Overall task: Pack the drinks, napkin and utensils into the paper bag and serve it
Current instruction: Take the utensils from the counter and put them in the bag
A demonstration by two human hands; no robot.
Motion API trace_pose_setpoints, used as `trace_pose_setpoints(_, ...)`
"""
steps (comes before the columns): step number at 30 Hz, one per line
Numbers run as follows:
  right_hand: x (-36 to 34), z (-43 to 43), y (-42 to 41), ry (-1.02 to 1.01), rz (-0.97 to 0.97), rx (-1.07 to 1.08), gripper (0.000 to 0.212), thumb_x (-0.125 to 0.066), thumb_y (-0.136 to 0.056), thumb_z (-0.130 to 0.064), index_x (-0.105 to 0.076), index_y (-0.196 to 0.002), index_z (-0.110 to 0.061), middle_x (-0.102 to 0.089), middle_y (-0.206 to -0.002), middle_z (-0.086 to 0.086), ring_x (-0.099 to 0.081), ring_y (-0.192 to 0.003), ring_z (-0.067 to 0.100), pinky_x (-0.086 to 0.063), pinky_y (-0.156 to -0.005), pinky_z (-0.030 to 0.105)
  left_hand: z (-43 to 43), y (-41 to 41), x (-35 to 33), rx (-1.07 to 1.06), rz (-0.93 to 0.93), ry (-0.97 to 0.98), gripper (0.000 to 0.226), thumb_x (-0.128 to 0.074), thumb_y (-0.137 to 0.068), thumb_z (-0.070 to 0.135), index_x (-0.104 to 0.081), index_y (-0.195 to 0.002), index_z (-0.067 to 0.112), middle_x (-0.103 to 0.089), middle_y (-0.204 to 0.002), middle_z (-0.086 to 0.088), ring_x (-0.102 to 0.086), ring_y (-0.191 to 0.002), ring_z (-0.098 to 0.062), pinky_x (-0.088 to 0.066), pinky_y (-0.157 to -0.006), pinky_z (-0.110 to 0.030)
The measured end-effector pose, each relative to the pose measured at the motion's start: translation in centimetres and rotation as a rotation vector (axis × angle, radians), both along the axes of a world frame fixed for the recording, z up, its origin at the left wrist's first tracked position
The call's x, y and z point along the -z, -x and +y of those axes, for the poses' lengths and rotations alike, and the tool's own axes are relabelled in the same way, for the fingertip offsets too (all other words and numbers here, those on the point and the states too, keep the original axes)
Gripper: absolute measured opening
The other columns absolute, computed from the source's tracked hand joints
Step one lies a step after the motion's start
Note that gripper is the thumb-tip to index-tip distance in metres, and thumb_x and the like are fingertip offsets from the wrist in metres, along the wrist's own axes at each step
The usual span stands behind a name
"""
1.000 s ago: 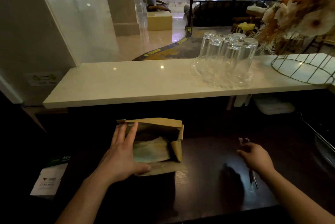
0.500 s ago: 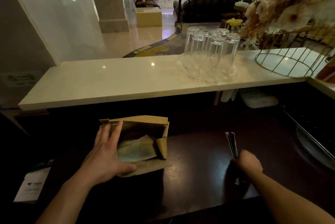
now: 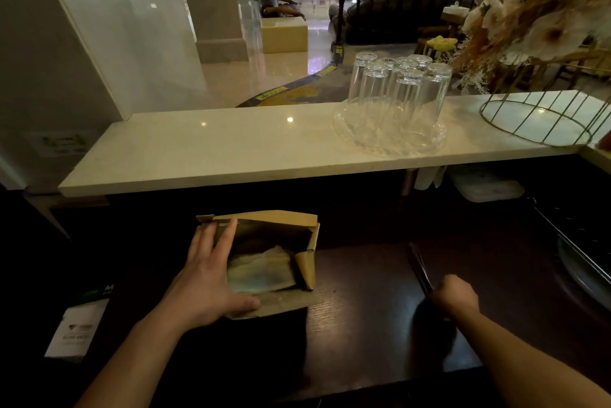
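One thin dark utensil (image 3: 421, 270) clamped in right hand (image 3: 454, 299), long axis running up and away from fist. Paper bag (image 3: 274, 262) lies left of grip, mouth open upward. Left hand (image 3: 211, 278) flat on bag's left side, fingers spread, thumb on near edge, nearer but busy bracing.

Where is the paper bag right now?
The paper bag lies open on the dark counter, left of centre, under the left hand, below the white ledge.

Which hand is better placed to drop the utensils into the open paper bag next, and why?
The right hand: it is closed around the utensils, beside the bag's open right side. The left hand is occupied, spread against the paper bag and bracing it.
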State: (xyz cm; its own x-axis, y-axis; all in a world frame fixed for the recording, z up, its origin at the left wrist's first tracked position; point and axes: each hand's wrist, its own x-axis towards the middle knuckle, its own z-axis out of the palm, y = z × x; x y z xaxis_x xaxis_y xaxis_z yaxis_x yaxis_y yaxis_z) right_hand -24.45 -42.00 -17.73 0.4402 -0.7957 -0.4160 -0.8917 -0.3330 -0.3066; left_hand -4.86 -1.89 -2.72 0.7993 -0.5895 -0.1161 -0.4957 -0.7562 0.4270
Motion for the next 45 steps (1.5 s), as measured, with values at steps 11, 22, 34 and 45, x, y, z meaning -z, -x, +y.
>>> trace_pose_setpoints(11,-9.0,4.2,-5.6,-0.034,-0.679,-0.125,0.012,-0.071,-0.086,-0.019,-0.069,-0.074,-0.017,-0.071,-0.068,0.008,-0.07,-0.061,0.022,-0.059,-0.059,0.039,0.3,-0.3,0.3,0.004,0.006,0.008,0.141,-0.084,-0.054,0.063,0.023,-0.145,0.046,0.025,-0.16,0.007,0.024,-0.145,-0.014,-0.013,-0.12,-0.048)
trace_pose_setpoints(22,-21.2,18.3,-11.6,-0.432,-1.131,-0.673,0.019,-0.067,-0.087,-0.004,-0.068,-0.091,-0.023,-0.072,-0.079,0.007,-0.073,-0.069,0.021,-0.062,-0.065,0.038,1.0,-0.6,0.4,0.004,0.042,0.083,0.141,-0.085,-0.052,0.063,0.018,-0.147,0.045,0.025,-0.159,0.01,0.025,-0.144,-0.012,-0.011,-0.119,-0.048)
trace_pose_setpoints(34,-15.5,23.6,-17.8,0.355,0.025,-1.349,0.027,-0.055,-0.092,-0.013,-0.062,-0.117,-0.01,-0.067,-0.114,0.012,-0.062,-0.106,0.032,-0.05,-0.087,0.041,3.6,-1.9,0.4,-0.11,0.352,0.508,0.131,-0.094,-0.055,0.026,-0.008,-0.151,0.045,-0.008,-0.159,0.015,-0.022,-0.14,-0.014,-0.037,-0.107,-0.03)
trace_pose_setpoints(45,-11.1,24.2,-20.5,0.333,0.173,-1.198,0.023,-0.058,-0.091,-0.012,-0.063,-0.114,-0.012,-0.066,-0.112,0.011,-0.062,-0.102,0.03,-0.051,-0.087,0.041,3.5,-2.1,0.9,-0.056,0.287,0.422,0.131,-0.091,-0.06,0.031,0.004,-0.148,0.052,0.007,-0.156,0.027,-0.012,-0.144,-0.015,-0.035,-0.113,-0.04)
